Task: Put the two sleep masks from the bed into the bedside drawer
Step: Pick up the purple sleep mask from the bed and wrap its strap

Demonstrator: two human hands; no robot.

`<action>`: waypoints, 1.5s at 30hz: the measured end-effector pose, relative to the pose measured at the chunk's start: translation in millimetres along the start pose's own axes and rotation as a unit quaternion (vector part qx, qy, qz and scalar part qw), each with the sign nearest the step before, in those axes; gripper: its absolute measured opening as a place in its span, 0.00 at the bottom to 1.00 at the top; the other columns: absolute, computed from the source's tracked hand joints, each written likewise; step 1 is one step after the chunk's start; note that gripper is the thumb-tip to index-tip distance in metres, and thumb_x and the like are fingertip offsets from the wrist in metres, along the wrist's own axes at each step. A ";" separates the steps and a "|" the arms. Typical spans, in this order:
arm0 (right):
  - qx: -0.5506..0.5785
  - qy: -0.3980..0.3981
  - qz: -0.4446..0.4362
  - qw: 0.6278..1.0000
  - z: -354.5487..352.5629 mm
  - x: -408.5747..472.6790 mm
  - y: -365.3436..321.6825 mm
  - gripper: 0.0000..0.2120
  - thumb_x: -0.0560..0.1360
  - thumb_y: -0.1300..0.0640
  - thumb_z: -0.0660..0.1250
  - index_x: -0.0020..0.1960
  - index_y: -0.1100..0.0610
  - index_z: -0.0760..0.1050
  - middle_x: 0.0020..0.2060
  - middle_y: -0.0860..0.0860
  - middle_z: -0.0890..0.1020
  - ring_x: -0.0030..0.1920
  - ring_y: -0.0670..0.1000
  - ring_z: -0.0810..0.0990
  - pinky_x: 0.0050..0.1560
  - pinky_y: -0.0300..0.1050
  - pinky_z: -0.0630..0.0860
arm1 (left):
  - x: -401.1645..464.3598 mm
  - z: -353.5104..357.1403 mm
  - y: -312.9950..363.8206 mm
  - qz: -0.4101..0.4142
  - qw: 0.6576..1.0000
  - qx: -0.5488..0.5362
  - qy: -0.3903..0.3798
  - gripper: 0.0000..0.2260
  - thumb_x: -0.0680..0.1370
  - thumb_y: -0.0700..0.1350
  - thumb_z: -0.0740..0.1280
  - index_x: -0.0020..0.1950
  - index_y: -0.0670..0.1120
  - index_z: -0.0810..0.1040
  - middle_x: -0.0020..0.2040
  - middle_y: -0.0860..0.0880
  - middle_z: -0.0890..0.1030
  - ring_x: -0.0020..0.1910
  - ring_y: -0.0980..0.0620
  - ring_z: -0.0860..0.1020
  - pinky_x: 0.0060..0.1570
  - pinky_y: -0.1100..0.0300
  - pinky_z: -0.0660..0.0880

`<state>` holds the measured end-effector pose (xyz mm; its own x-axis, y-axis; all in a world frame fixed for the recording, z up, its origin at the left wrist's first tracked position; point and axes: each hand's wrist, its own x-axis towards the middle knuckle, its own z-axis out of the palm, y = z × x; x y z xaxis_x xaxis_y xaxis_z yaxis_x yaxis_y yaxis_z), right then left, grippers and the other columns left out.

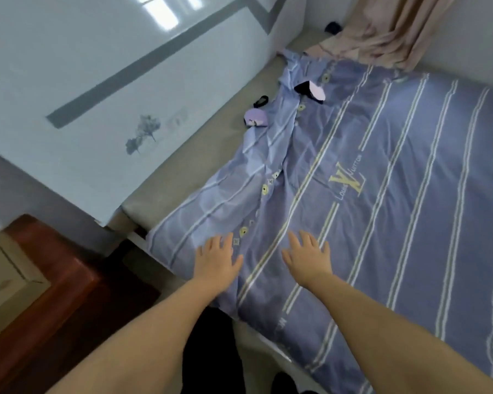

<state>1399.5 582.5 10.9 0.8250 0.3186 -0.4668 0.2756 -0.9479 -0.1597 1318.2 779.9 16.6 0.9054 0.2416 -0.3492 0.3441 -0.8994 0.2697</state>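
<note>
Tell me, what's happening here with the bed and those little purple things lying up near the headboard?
A person is leaning over the bed, with the left hand and right hand both open and empty above the striped purple sheet. Neither sleep mask has been picked up yet. One purple sleep mask lies on the bare mattress beside the sheet's edge; the other sleep mask, pink and black, rests on the sheet farther up. A brown wooden bedside cabinet stands at the lower left; its drawer isn't visible.

The bed point(199, 155) carries a striped purple sheet point(382, 194) and two sleep masks point(256, 118) point(313, 91).
</note>
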 end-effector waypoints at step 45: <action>0.289 0.083 0.108 0.948 -8.9 426.7 -84.8 0.13 0.76 0.54 0.58 0.59 0.55 0.74 0.65 0.53 0.72 0.69 0.55 0.65 0.67 0.55 0.61 | 420.8 -62.9 -67.8 -0.005 0.875 -0.473 0.105 0.12 0.77 0.48 0.63 0.33 0.48 0.72 0.29 0.55 0.76 0.25 0.64 0.72 0.25 0.74 0.66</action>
<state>1732.5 798.8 -167.0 0.9111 0.0665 -0.4068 -0.1852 -0.8157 -0.5480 1691.6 965.5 -92.2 0.8926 0.3985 -0.2107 0.3150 -0.2172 0.9239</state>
